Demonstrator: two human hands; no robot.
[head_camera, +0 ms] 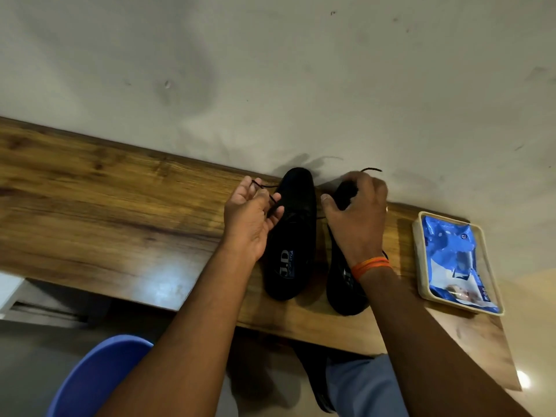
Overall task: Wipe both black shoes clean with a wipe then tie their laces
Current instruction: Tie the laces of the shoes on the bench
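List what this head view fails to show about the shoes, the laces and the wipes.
- Right shoe: its toe and lacing are hidden by the right hand and wrist.
- Lace on the left shoe: black on black, so any knot is unreadable; the left hand pinches one end.
- Wipes pack in its tray: print blurred.
- Whether the shoes are clean: too dark to judge.

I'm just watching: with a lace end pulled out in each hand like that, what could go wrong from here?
Two likely snags. The left hand and right hand pull lace ends apart over the left shoe; a hard tug might drag it, since nothing pins it down. The right forearm also lies across the right shoe, whose heel sits near the shelf front edge, so a nudge could tip it off.
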